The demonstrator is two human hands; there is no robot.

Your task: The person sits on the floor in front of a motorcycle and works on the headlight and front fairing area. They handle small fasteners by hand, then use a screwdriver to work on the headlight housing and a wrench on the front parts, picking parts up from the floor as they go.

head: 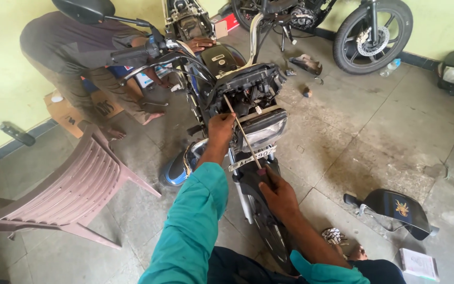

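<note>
A motorcycle [214, 60] stands facing me with its headlight cowl removed, so the black bracket and wiring [248, 87] above the headlight [266, 131] are bare. My right hand [278, 195] is shut on the handle of a long screwdriver [240, 126], whose shaft slants up and left into the bracket. My left hand [220, 129], in a teal sleeve, grips the left side of the headlight assembly next to the shaft. The front wheel [269, 231] runs down between my arms.
A person crouches behind the motorcycle at top left, one hand [202, 43] on the tank. A pink plastic chair [64, 189] stands at left. The removed black cowl [395, 210] and a booklet [419, 263] lie at right. Another motorcycle's wheel [372, 32] is at top right.
</note>
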